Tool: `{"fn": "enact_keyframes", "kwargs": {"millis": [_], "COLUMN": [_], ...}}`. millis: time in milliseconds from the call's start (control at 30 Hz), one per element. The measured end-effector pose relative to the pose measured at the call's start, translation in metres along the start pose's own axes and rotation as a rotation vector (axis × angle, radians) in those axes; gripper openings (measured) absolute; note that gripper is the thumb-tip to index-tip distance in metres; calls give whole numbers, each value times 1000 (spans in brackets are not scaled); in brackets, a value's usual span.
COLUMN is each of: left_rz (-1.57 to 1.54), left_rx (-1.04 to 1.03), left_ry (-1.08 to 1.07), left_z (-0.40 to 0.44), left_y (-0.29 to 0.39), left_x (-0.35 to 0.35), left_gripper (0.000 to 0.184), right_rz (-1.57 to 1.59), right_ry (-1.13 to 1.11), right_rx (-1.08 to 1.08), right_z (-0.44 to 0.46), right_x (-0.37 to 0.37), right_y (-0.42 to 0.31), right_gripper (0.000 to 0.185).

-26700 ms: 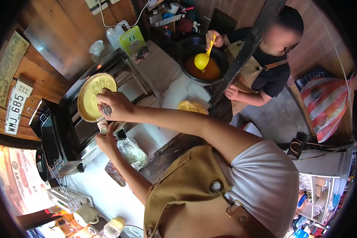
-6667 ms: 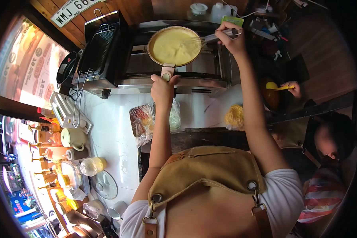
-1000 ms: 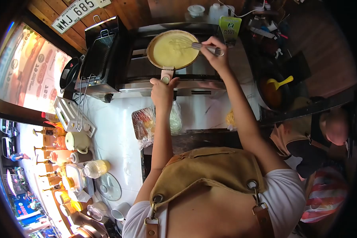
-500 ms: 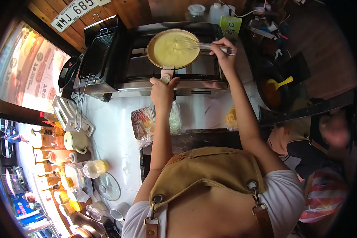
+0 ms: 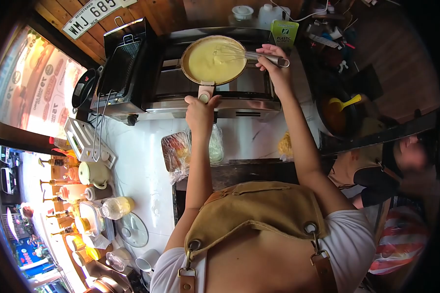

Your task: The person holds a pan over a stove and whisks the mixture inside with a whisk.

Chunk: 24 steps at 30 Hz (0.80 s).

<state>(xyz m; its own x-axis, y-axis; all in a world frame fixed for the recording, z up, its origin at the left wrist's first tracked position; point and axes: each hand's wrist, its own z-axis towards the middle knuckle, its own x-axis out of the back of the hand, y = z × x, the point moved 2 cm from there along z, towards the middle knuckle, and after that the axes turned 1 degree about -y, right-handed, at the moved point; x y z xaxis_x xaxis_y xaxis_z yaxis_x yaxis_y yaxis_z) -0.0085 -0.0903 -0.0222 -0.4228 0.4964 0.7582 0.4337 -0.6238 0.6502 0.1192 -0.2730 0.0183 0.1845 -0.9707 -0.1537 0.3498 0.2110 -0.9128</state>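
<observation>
A round frying pan [image 5: 185, 62] rests over the stove [image 5: 166, 80], filled with a smooth pale yellow sauce [image 5: 203, 61]. My left hand [image 5: 200, 111] is wrapped round the pan's light handle, thumb on top. In my right hand [image 5: 275, 66] is the handle of a metal whisk [image 5: 254, 55], lightly gripped. The whisk's wire head dips into the right side of the sauce, and its handle slants out over the pan's rim. Beneath my left forearm, a plastic-wrapped tray of food [image 5: 173, 151] lies on the counter.
A black grill box [image 5: 124, 68] stands left of the stove. Sauce bottles [image 5: 73, 193], jars and a glass lid [image 5: 132, 229] line the left counter. At the right, a dark pan holds a yellow ladle [image 5: 346, 101]. Another person [image 5: 371, 166] is at the right edge.
The whisk has swung slightly within the sauce, and my right hand's fingers have shifted on its handle. My left hand and the pan stay put. The other person has moved slightly.
</observation>
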Motion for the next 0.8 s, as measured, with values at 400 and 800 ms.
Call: {"fn": "enact_keyframes", "kwargs": {"millis": [400, 800], "left_rz": [7, 15], "left_rx": [-16, 6], "left_ry": [14, 2], "left_z": [0, 2], "left_y": [0, -1], "left_x": [0, -1], "left_gripper": [68, 69], "right_rz": [209, 205], "right_ry": [99, -100], "right_rx": [-160, -230], "right_z": [-11, -18], "right_x": [-13, -24], "right_y": [9, 9], "right_gripper": [16, 10]}}
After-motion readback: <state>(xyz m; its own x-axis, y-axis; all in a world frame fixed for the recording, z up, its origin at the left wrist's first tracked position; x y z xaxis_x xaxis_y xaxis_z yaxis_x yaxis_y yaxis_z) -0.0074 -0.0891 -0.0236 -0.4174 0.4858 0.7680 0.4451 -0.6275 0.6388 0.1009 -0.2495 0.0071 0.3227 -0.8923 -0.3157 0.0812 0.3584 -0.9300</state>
